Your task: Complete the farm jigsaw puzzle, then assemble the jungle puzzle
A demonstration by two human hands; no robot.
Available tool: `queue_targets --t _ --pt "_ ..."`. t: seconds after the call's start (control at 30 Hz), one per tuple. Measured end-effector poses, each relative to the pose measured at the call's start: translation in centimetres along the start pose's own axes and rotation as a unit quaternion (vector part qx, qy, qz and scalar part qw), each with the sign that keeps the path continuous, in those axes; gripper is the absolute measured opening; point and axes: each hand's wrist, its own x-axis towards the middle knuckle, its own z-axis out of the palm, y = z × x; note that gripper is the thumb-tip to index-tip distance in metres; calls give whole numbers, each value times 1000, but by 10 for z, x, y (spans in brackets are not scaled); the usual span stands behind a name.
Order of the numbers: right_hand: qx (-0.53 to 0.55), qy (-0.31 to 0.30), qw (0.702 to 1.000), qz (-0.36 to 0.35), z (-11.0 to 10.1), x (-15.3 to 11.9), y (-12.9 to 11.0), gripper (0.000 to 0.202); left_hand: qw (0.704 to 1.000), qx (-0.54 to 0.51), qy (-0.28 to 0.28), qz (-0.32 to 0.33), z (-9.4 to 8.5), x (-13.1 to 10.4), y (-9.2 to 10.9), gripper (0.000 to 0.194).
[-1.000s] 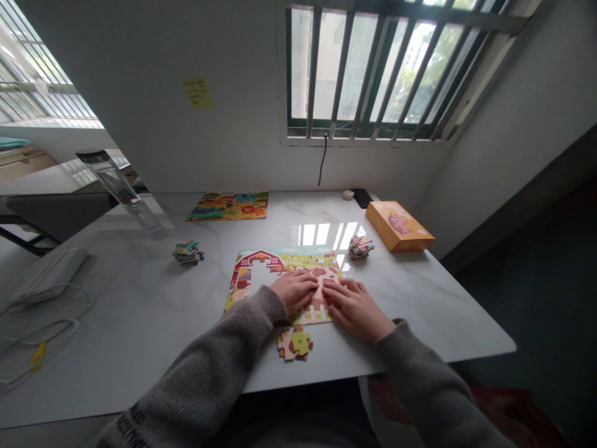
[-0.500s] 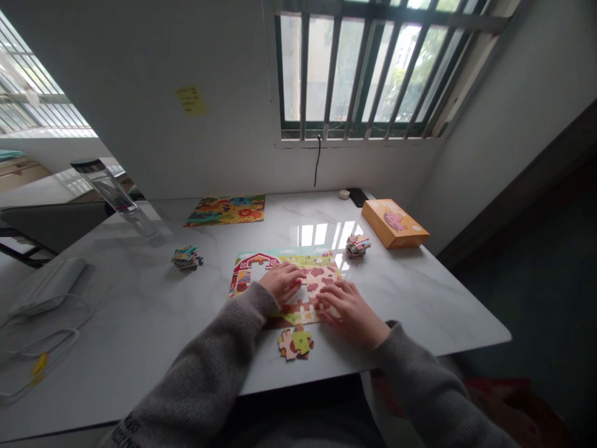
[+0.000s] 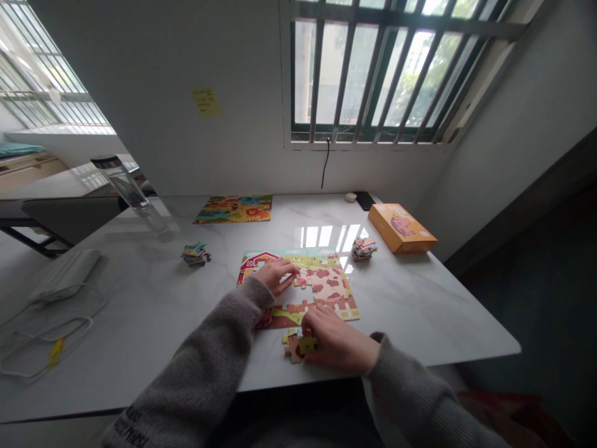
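A partly assembled jigsaw puzzle [image 3: 329,286] with a red barn and a brown-patched cow lies on the table, with a gap in its middle. My left hand [image 3: 277,275] rests over the barn side, fingers stretched out; its fingertips reach the pieces by the gap. Below the puzzle's lower edge sits a small pile of loose puzzle pieces [image 3: 293,348]. My right hand [image 3: 336,339] is at this pile, thumb and fingers curled around a green puzzle piece [image 3: 308,345] on top. The fingers partly cover that piece.
Stacks of puzzle pieces stand at left [image 3: 196,254] and right [image 3: 362,249]. A finished animal puzzle [image 3: 236,209] lies near the wall. An orange box [image 3: 402,229], a black phone [image 3: 364,200], a clear bottle [image 3: 128,186] and a white cable [image 3: 69,323] are also on the table.
My right hand has moved from the puzzle's right side down to the loose pile. My left hand has drawn back from the gap, showing a pink piece there. The view has shifted slightly.
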Motion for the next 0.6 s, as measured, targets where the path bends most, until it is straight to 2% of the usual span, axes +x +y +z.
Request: queue_targets --t 0.1,0.17,0.23,0.3,0.43,0.5,0.6 --pt "122 -22 992 11 -1 3 -3 18 999 -25 20 2 -1 1 2 14" --pt "203 -5 979 0 -5 7 -2 14 998 -47 31 -3 -1 1 6 14" --pt "269 34 962 -21 -14 15 4 19 995 -83 42 -24 -3 2 11 14" --pt "317 69 946 -28 -26 27 14 29 986 -136 56 -74 -4 2 15 15" --pt "372 175 911 3 -49 62 43 30 943 -267 99 -173 -5 4 17 28" --pt "388 224 893 35 -52 77 55 35 920 -329 111 -182 -3 6 17 34" --pt "406 269 871 69 -43 88 64 42 896 -384 117 -191 1 8 17 38"
